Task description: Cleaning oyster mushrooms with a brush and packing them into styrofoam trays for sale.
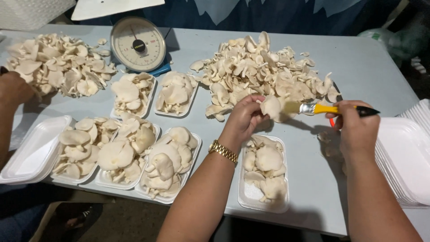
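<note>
left hand (pixel 245 117): a mushroom (pixel 270 106) was gripped.
right hand (pixel 354 125): a brush (pixel 331 109) was clasped.
done: five trays (pixel 195 145) were filled.
left: the front tray (pixel 251 195) seemed part-filled; a pile (pixel 264 67) remained.

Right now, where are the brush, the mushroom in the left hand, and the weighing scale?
brush (pixel 333 109), head view, on its yellow handle.
mushroom (pixel 271 106), head view, on its pale cap, held by the left hand (pixel 244 117).
weighing scale (pixel 138 44), head view, on the round dial.
</note>
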